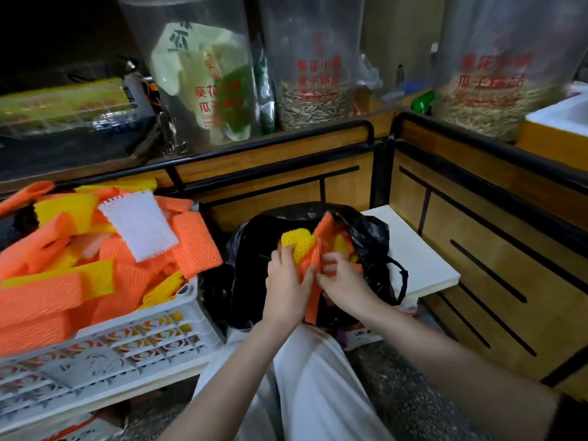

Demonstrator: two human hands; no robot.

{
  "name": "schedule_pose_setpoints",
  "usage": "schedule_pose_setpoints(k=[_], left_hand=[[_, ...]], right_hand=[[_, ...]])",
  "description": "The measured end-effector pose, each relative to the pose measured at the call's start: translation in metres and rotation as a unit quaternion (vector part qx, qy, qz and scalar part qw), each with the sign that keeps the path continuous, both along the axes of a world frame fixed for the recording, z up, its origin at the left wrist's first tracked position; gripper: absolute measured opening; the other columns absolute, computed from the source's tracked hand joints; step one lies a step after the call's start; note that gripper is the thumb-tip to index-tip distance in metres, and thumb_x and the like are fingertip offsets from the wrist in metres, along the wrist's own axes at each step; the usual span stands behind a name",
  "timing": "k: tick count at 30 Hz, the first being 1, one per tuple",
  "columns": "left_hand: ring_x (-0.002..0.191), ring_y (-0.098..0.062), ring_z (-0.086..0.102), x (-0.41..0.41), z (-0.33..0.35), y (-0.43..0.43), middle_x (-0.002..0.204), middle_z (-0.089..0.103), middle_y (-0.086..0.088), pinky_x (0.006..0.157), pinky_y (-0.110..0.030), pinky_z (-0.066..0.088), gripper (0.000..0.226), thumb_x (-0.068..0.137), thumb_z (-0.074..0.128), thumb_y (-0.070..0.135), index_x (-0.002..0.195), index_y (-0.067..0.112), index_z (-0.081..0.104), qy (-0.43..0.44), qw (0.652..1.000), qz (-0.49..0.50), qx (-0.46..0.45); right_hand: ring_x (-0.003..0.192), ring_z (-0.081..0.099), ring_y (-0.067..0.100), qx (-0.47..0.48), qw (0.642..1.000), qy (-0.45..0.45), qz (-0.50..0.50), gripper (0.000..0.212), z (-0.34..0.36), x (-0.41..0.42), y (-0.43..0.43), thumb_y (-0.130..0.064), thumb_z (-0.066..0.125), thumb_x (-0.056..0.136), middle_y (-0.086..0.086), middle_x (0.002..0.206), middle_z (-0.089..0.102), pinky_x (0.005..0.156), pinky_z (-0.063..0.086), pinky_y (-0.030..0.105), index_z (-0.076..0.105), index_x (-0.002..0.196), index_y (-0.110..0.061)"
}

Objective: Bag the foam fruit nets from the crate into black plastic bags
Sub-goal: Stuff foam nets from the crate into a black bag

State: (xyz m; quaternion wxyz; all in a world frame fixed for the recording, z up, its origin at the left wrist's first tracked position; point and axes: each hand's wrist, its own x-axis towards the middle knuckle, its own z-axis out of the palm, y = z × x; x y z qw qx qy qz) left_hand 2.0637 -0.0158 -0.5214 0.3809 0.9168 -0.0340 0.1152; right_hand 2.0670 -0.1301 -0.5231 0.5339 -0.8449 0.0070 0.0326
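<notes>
A white slatted crate (133, 342) at the left is heaped with orange, yellow and white foam fruit nets (95, 249). To its right a black plastic bag (366, 237) stands open with orange and yellow nets inside. My left hand (286, 281) and my right hand (343, 281) meet over the bag's mouth, and both grip a bunch of orange and yellow nets (313, 249). An orange strip of that bunch hangs down between my wrists.
A white foam board (413, 249) lies behind the bag at the right. Wooden counter panels with black rails (477, 233) wall in the back and right. Clear sacks of seeds (318, 100) stand on the counter. My white-clad knee (318, 377) is below the bag.
</notes>
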Motion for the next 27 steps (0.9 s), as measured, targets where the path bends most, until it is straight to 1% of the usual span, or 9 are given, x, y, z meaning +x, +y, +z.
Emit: schedule_pose_setpoints(k=[2, 6, 9, 14, 18, 21, 23, 25, 27], left_hand=[[0.125, -0.024, 0.039, 0.017, -0.005, -0.004, 0.133, 0.037, -0.009, 0.103, -0.039, 0.037, 0.054, 0.093, 0.054, 0.024, 0.139, 0.009, 0.030, 0.005, 1.000, -0.006, -0.009], [0.140, -0.023, 0.024, 0.044, -0.018, -0.010, 0.147, 0.025, -0.008, 0.109, -0.038, 0.034, 0.055, 0.094, 0.052, 0.018, 0.141, 0.008, 0.025, -0.008, 0.999, -0.020, -0.026], [0.133, -0.023, 0.037, 0.059, -0.028, -0.013, 0.150, 0.015, 0.000, 0.102, -0.040, 0.042, 0.058, 0.096, 0.049, 0.018, 0.144, 0.011, 0.018, 0.004, 0.999, -0.034, -0.024], [0.135, -0.027, 0.031, 0.091, -0.045, -0.010, 0.147, 0.031, -0.013, 0.109, -0.039, 0.032, 0.058, 0.096, 0.043, 0.019, 0.147, 0.009, 0.018, 0.105, 0.993, -0.029, 0.051], [0.134, -0.032, 0.031, 0.092, -0.048, -0.007, 0.144, 0.033, -0.018, 0.106, -0.037, 0.033, 0.058, 0.093, 0.042, 0.010, 0.146, 0.002, 0.019, 0.162, 0.983, -0.029, 0.085], [0.137, -0.028, 0.025, 0.083, -0.041, -0.005, 0.147, 0.027, -0.017, 0.110, -0.034, 0.028, 0.066, 0.093, 0.045, 0.012, 0.148, 0.001, 0.010, 0.133, 0.987, -0.028, 0.091], [0.140, -0.028, 0.020, 0.075, -0.032, -0.002, 0.150, 0.023, -0.017, 0.114, -0.032, 0.022, 0.068, 0.093, 0.046, 0.012, 0.148, 0.001, 0.008, 0.101, 0.989, -0.035, 0.103], [0.142, -0.025, 0.016, 0.066, -0.020, 0.003, 0.153, 0.019, -0.015, 0.116, -0.030, 0.015, 0.065, 0.093, 0.044, 0.012, 0.148, 0.003, 0.010, 0.069, 0.990, -0.046, 0.117], [0.141, -0.025, 0.019, 0.057, -0.005, 0.011, 0.152, 0.023, -0.013, 0.116, -0.031, 0.013, 0.058, 0.093, 0.042, 0.011, 0.147, 0.006, 0.021, 0.016, 0.989, -0.058, 0.133]], right_hand=[[0.115, 0.053, 0.020, -0.035, 0.999, -0.029, -0.001, 0.037, -0.010, 0.016, 0.001, -0.013, 0.051, 0.094, 0.006, 0.125, 0.053, 0.094, 0.043, 0.027, 0.041, 0.129, -0.012], [0.126, 0.046, 0.023, -0.067, 0.995, -0.068, 0.005, 0.045, -0.025, 0.044, -0.001, -0.011, 0.049, 0.094, 0.008, 0.139, 0.044, 0.104, 0.040, 0.036, 0.037, 0.137, -0.013], [0.131, 0.042, 0.025, -0.087, 0.994, -0.069, 0.004, 0.049, -0.029, 0.064, -0.004, -0.013, 0.049, 0.095, 0.009, 0.145, 0.036, 0.106, 0.037, 0.034, 0.033, 0.142, -0.014], [0.139, 0.028, 0.025, -0.143, 0.988, 0.003, 0.061, 0.055, -0.042, 0.090, -0.001, -0.009, 0.042, 0.097, 0.011, 0.152, 0.026, 0.113, 0.021, 0.028, 0.023, 0.149, -0.011], [0.141, 0.024, 0.027, -0.180, 0.976, 0.070, 0.101, 0.072, -0.055, 0.095, 0.004, -0.003, 0.056, 0.087, 0.014, 0.154, 0.022, 0.114, 0.023, 0.033, 0.019, 0.148, -0.005], [0.142, 0.021, 0.026, -0.180, 0.977, 0.045, 0.108, 0.072, -0.052, 0.088, 0.006, -0.002, 0.053, 0.090, 0.015, 0.154, 0.017, 0.112, 0.018, 0.027, 0.012, 0.148, -0.001], [0.142, 0.021, 0.027, -0.180, 0.978, 0.017, 0.106, 0.070, -0.045, 0.081, 0.009, -0.004, 0.050, 0.091, 0.016, 0.154, 0.017, 0.115, 0.018, 0.031, 0.010, 0.148, -0.001], [0.140, 0.026, 0.028, -0.180, 0.978, -0.019, 0.105, 0.066, -0.035, 0.073, 0.012, -0.008, 0.048, 0.092, 0.016, 0.152, 0.023, 0.115, 0.023, 0.036, 0.014, 0.148, -0.003], [0.137, 0.031, 0.026, -0.168, 0.978, -0.053, 0.116, 0.061, -0.017, 0.062, 0.017, -0.012, 0.046, 0.094, 0.013, 0.148, 0.028, 0.111, 0.024, 0.026, 0.018, 0.147, -0.004]])
